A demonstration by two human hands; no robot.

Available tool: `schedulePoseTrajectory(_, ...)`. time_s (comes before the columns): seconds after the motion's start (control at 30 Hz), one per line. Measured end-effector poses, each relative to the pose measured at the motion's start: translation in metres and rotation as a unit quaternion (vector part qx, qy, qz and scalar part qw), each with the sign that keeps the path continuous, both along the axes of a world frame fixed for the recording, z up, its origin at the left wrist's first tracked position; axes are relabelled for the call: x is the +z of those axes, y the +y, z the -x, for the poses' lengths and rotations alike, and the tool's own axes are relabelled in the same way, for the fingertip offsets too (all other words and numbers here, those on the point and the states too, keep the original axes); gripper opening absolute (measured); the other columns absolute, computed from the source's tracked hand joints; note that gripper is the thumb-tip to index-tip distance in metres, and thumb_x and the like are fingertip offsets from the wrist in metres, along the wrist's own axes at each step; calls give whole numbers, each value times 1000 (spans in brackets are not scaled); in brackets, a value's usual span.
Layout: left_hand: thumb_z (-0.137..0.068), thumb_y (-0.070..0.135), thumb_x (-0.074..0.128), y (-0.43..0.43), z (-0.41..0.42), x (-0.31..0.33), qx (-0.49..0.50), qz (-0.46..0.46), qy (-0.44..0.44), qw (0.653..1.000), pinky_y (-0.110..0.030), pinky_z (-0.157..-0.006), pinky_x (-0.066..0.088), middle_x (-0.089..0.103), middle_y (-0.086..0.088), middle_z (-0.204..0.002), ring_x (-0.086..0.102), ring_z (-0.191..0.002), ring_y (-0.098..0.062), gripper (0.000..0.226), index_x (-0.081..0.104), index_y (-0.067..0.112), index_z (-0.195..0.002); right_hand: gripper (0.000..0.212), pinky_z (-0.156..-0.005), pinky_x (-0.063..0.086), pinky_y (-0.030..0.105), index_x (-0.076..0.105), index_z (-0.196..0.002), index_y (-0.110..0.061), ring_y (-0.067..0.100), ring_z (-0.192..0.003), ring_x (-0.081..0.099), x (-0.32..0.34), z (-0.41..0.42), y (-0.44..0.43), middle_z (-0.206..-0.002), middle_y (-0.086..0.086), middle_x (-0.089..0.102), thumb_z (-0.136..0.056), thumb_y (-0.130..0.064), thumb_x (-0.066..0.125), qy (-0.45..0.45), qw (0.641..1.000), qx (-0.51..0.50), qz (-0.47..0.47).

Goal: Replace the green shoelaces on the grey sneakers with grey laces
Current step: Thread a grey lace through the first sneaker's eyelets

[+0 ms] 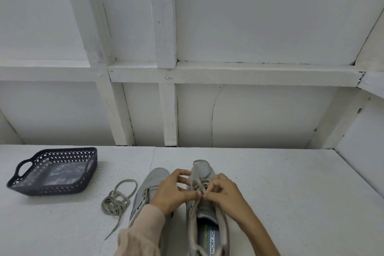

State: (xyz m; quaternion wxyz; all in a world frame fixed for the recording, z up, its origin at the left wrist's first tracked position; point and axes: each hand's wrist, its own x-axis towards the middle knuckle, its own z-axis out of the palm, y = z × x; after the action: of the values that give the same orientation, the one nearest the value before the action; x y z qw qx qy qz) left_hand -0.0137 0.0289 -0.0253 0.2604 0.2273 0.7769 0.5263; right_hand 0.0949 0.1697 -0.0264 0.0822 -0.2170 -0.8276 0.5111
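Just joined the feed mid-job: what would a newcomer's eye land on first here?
Both hands meet at bottom centre: the left hand and right hand pinch the threaded lace over the eyelets of the right sneaker. The left sneaker stands beside it, partly under the left sleeve. A loose lace lies bundled on the white table to their left, with a dark perforated basket further left.

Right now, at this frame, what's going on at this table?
A person is working on the lacing of the right-hand sneaker, which stands on the white table with its toe pointing away. The left hand and the right hand both pinch its lace over the eyelets. The other sneaker stands beside it, partly under the left sleeve. A loose lace lies bundled to its left, and a dark basket sits farther left.
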Motion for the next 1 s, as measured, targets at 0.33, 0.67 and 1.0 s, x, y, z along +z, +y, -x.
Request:
schedulePoseTrajectory(0.33, -72, 15, 76, 3, -4, 3, -53, 9, 112, 992, -21, -87, 37, 54, 19, -117, 48, -113, -2, 45, 59, 38, -105, 8, -51, 37, 9, 65, -82, -3, -1, -57, 52, 79, 18, 23, -74, 2, 65, -85, -10, 63, 100, 994, -5, 35)
schedulePoseTrajectory(0.67, -92, 9, 60, 12, -4, 0, 30, -146, 27, 988, -36, -81, 56, 73, -7, -75, 70, -76, -20, 13, 73, 7, -89, 22, -64, 43, 24, 68, -84, -22, 7, -73, 58, 31, 21, 21, -81, -9, 63, -71, -36, 80, -92, 988, 59, -110)
schedulePoseTrajectory(1.0, -92, 4, 57, 17, -4, -1, 35, -180, -41, 982, -28, -73, 56, 71, -10, -76, 69, -76, -19, 14, 71, 4, -93, 14, -52, 41, 19, 70, -73, -3, 2, -49, 52, 22, 8, 24, -54, -6, 59, -79, -13, 77, -24, 999, 19, 23)
